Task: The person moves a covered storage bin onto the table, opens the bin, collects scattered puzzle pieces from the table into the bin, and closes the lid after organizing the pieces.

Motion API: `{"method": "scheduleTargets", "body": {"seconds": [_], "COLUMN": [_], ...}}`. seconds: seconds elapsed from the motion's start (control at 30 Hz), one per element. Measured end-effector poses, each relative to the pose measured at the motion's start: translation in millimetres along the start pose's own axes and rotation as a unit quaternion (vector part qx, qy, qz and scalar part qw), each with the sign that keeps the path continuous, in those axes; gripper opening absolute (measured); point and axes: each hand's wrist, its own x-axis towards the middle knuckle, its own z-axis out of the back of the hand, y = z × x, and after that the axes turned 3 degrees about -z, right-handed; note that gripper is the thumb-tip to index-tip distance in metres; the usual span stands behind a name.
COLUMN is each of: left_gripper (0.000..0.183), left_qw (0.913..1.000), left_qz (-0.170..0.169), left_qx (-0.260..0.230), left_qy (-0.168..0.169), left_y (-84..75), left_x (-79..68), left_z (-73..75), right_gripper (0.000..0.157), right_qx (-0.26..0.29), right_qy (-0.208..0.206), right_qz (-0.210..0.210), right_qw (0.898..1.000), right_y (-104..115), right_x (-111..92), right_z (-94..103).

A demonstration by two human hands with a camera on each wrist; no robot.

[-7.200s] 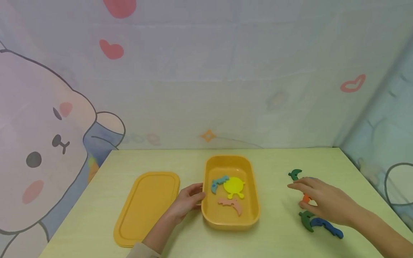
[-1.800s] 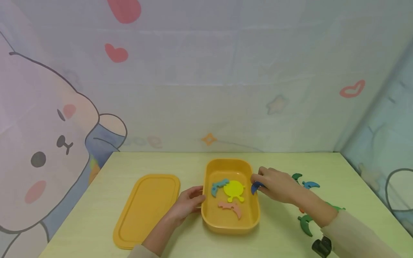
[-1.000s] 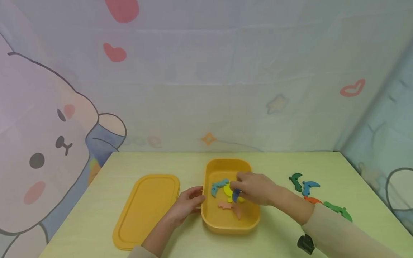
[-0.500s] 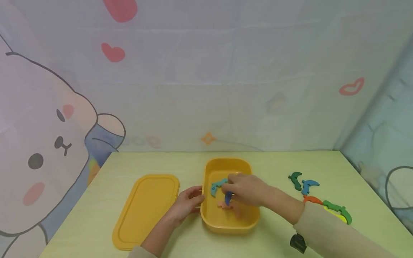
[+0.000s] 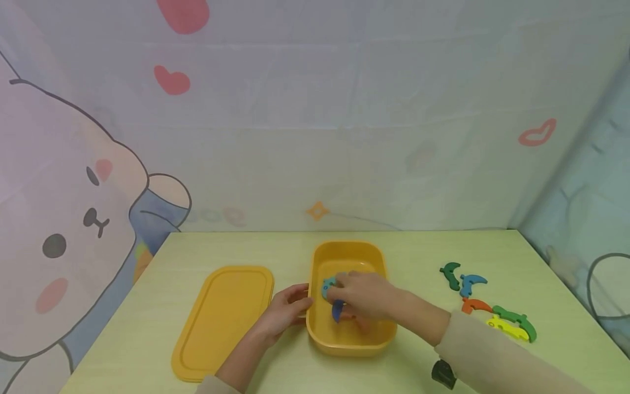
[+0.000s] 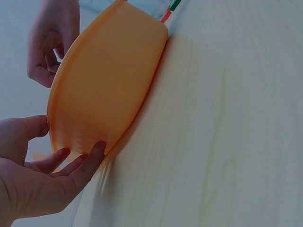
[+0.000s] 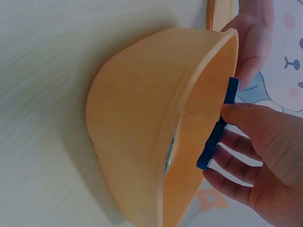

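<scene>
My right hand [image 5: 366,295] pinches a dark blue crescent-shaped toy piece [image 7: 219,127] between thumb and fingers, low over the inside of a yellow plastic box [image 5: 351,349]. In the right wrist view the blue piece overlaps the box's rim. A light blue toy piece [image 5: 328,284] and part of a pink toy piece [image 5: 361,324] show on the box floor; my right hand covers the yellow round piece there. My left hand [image 6: 45,175] rests against the box's left outer wall, fingertips on its side and thumb at the rim.
A flat yellow lid [image 5: 223,323] lies left of the box. To the right are a dark green piece [image 5: 451,275], a blue piece [image 5: 471,283], an orange piece [image 5: 476,305], a green piece [image 5: 514,317] and a yellow piece [image 5: 507,328]. Behind the table hangs a printed cloth [image 5: 295,109].
The right hand took the dark blue piece from the table's right side and carried it left over the rim into the box, then further left. The left hand stayed at the box.
</scene>
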Motion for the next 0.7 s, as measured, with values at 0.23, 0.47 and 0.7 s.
{"method": "scheduleTargets", "body": {"seconds": [0.23, 0.47, 0.7], "left_gripper": [0.051, 0.051, 0.050], "left_qw": [1.0000, 1.0000, 1.0000], "left_qz": [-0.003, -0.004, -0.001], "left_qx": [0.001, 0.000, 0.006], "left_qy": [0.004, 0.003, 0.003], "left_y": [-0.5, -0.1, 0.8], "left_x": [-0.2, 0.7, 0.6], "left_z": [0.1, 0.2, 1.1], "right_gripper": [0.019, 0.028, 0.032], "right_qx": [-0.027, -0.031, -0.020], "right_qy": [-0.009, -0.021, -0.015], "right_qz": [0.012, 0.006, -0.003], "right_qw": [1.000, 0.999, 1.000], "right_y": [1.0, 0.9, -2.4], "right_x": [0.8, 0.3, -1.3], "right_z": [-5.5, -8.4, -9.1]}}
